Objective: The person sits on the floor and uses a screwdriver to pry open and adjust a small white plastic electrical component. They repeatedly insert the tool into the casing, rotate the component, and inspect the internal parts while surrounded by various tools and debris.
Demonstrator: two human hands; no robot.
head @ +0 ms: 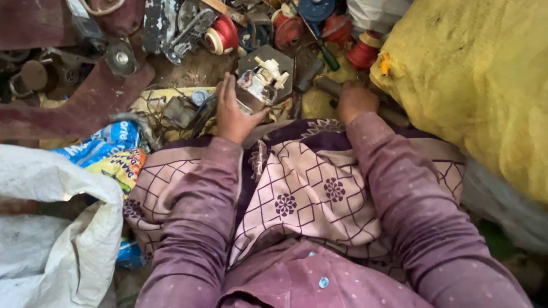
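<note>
1. The ground is dirty and full of scrap: red spools, a screwdriver, metal bits.
2. A yellow sack sits on the right, a white sack on the left.
3. The left hand is curled around a small white motor part, just past the knees.
4. The right hand is wrapped around a dark handle; its end is hidden.

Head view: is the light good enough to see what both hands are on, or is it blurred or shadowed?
Head view: light is soft and even, no glare; the left hand on the small white-and-metal part reads fairly clearly; the right hand grips a dark cylindrical handle, partly hidden; the top-left scrap is dim, the whole frame slightly soft, and the edges bow from a wide lens.
</note>
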